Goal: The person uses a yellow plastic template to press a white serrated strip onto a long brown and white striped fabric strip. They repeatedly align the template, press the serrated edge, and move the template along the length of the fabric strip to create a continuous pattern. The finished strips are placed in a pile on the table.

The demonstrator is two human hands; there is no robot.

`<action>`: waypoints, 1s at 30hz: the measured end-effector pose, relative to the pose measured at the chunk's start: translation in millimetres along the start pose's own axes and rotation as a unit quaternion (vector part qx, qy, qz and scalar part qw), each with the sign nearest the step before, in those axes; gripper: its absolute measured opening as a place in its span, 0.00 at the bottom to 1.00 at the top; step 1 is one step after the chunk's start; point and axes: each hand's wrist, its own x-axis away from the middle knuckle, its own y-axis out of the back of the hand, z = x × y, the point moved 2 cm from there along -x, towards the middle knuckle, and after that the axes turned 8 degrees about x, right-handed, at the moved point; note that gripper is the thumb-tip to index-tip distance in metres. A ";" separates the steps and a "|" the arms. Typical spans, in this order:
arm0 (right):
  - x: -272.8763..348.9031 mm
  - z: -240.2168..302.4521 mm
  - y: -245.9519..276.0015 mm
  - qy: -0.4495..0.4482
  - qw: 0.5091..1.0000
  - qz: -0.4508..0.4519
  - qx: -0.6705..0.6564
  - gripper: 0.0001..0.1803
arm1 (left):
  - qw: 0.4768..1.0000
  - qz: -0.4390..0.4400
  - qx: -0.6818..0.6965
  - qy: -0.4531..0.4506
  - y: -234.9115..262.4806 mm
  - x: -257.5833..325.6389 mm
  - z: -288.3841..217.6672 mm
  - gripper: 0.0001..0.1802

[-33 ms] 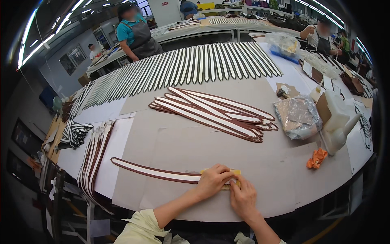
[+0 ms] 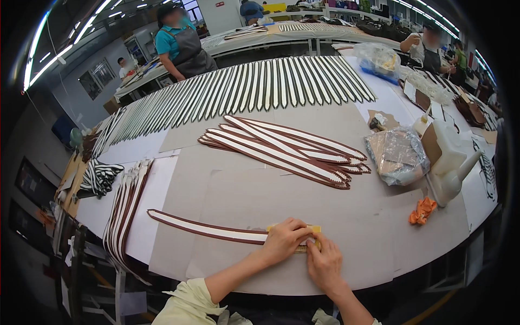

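A brown strap with a white centre strip lies across the table in front of me, its pointed end to the left. My left hand covers the strap near its right end, fingers bent and pressed down on it. Close against it, my right hand pinches at the strap's end with thumb and fingers. Under both hands lies a small yellow piece, flat on the table; its kind is hard to tell. My fingers hide most of the strap's right end.
Beyond my hands lies a pile of brown-and-white straps. More straps hang over the left edge. Dark-edged white strips line the far side. At right are a plastic-wrapped bundle, white bottle and crumpled orange piece.
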 end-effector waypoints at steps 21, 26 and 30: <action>3.3 1.7 0.6 0.041 0.995 0.000 0.095 0.20 | 0.998 0.042 -0.050 -0.006 5.9 13.2 -15.4 0.21; 3.4 1.9 2.6 0.031 0.997 0.012 0.076 0.20 | 0.998 0.045 0.033 0.008 12.7 11.5 -4.0 0.20; 1.5 -2.9 2.6 0.009 1.000 0.021 0.010 0.20 | 0.999 0.021 0.033 -0.023 5.8 19.5 12.8 0.23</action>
